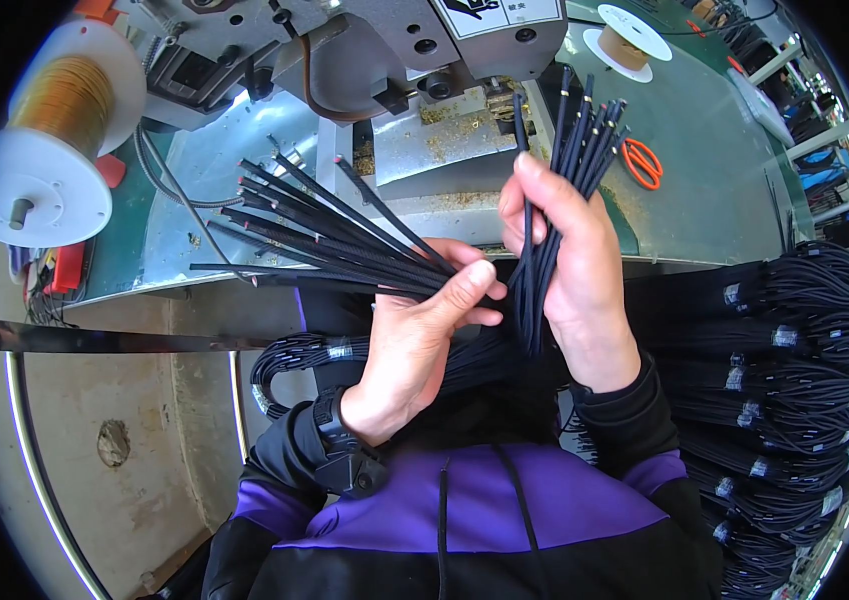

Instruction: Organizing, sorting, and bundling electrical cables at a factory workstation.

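My left hand (420,325) is closed on a fanned-out bundle of black cables (335,230), pinched between thumb and fingers. Their cut ends spread toward the upper left, several with reddish tips. Close beside it, my right hand (575,250) wraps round a second bundle of black cables (575,150), held nearly upright. Small gold-coloured bands show near the tops of several of these. One cable (522,130) stands slightly apart, under my right thumb and forefinger. Both bundles run down between my hands toward my lap, where their lower lengths are partly hidden.
A grey metal press machine (420,30) stands ahead on the workbench (705,170), with brass-coloured scraps around its base. Left is a large spool of gold strip (60,95); at the back right, a white spool (645,30). Orange-handled scissors (643,165) lie nearby. Coiled cable bundles (785,380) hang right.
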Tool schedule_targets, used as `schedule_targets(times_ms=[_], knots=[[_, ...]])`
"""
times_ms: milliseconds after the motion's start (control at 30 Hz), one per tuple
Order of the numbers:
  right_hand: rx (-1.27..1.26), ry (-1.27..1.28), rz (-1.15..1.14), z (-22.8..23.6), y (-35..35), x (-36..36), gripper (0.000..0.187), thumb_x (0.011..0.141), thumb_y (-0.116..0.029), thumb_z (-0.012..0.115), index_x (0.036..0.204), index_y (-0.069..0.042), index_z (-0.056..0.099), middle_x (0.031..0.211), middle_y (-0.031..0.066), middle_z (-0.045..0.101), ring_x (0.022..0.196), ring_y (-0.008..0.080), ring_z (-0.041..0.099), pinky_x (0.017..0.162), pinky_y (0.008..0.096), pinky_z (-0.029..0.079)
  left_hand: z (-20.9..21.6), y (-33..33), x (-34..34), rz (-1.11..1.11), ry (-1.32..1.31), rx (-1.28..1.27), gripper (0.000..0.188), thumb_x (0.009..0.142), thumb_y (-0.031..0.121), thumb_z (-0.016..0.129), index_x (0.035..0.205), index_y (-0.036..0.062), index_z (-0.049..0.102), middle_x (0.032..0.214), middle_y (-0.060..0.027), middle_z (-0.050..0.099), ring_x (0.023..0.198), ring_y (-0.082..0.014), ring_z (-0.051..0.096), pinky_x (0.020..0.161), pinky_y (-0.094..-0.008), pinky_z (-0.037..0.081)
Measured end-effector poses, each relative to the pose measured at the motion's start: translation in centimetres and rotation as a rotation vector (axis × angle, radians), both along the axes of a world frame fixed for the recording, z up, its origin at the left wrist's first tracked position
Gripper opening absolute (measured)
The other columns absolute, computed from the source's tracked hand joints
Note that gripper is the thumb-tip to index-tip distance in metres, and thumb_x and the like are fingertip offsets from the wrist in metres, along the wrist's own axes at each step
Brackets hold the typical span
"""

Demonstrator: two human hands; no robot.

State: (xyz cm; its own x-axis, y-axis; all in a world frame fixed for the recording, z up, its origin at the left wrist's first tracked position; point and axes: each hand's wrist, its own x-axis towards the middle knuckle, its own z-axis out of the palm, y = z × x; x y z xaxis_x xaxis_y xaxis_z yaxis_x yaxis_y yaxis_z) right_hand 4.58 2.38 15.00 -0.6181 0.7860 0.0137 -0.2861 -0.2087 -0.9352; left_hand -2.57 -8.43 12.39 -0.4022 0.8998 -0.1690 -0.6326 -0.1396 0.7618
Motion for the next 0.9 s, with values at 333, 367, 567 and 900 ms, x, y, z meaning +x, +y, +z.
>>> schedule_targets(times_ms=[333, 367, 567, 900], knots=[[-0.342, 0.038, 0.081, 0.8, 2.2, -2.0, 0.023, 0.082, -0.028, 0.055, 0.074, -0.006, 0.056, 0.055, -0.0058, 0.040, 0.050, 0.0032, 0.035, 0.043, 0.0179, 0.025, 0.2, 0.3, -0.9, 0.049, -0.116, 0.097, 0.013, 0.086, 0.015, 0.054, 0.092, 0.0039, 0.056, 0.085, -0.0073, 0.059, 0.083, -0.0162, 0.059, 0.064, -0.0265, 0.050], [-0.341, 0.038, 0.085, 0.7, 1.8, -1.8, 0.023, 0.082, -0.028, 0.055, 0.074, -0.006, 0.056, 0.055, -0.0058, 0.040, 0.050, 0.0032, 0.035, 0.043, 0.0179, 0.025, 0.1, 0.3, -0.9, 0.053, -0.116, 0.098, 0.013, 0.086, 0.015, 0.054, 0.092, 0.0039, 0.056, 0.085, -0.0073, 0.059, 0.083, -0.0162, 0.059, 0.064, -0.0265, 0.050], [0.017, -0.083, 0.019, 0.3, 0.0, -0.1, 0.022, 0.082, -0.027, 0.056, 0.075, -0.006, 0.055, 0.055, -0.0058, 0.040, 0.051, 0.0029, 0.035, 0.044, 0.0172, 0.025, 0.2, 0.6, -0.1, -0.033, -0.041, -0.011, 0.017, 0.086, 0.019, 0.053, 0.093, 0.0036, 0.056, 0.086, -0.0076, 0.058, 0.082, -0.0149, 0.058, 0.065, -0.0278, 0.049], [-0.410, 0.116, 0.029, 0.6, 2.2, -1.8, 0.018, 0.080, -0.024, 0.059, 0.073, -0.007, 0.053, 0.056, -0.0064, 0.038, 0.050, 0.0029, 0.035, 0.044, 0.0175, 0.025, 0.5, 0.0, -0.7, 0.102, -0.080, 0.132, 0.018, 0.088, 0.020, 0.050, 0.095, 0.0037, 0.052, 0.089, -0.0075, 0.056, 0.086, -0.0194, 0.056, 0.069, -0.0283, 0.047]])
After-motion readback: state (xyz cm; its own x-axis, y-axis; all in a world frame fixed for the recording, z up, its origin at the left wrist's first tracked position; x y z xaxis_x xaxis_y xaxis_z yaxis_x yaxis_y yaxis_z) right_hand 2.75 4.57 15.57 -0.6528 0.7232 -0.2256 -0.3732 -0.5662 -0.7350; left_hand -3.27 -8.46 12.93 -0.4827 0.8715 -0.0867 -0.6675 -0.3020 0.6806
